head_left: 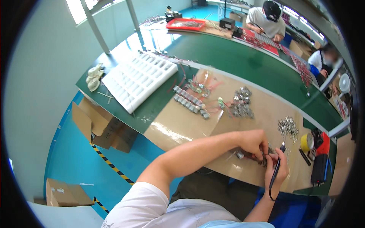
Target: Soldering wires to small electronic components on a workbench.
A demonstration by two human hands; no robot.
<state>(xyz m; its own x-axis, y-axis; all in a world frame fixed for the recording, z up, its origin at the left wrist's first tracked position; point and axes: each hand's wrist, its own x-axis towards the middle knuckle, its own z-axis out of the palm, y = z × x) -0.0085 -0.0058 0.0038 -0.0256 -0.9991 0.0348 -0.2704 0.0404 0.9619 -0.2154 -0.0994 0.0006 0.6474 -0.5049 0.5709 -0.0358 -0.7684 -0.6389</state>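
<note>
My right hand (280, 169) is closed round a black soldering iron (276, 173), its tip pointing away from me and its cord hanging by my wrist. The fingers of my left hand (254, 143) are bent down in a pinch beside the right fingertips, over small metal parts (265, 162). Exactly what the left fingers grip is too small to make out. A silvery block-shaped piece (240, 154) lies just left of them on the brown sheet (167, 131). Beyond the iron's tip is a pile of small shiny metal parts (288, 127).
Farther back lie more metal parts (242, 102) and rows of grey motor-like blocks (189, 100) with red wires. A white compartment tray (140, 78) is at left. Yellow tape (306, 142) and a black soldering station (320, 169) stand at right. A co-worker (266, 22) sits across the bench.
</note>
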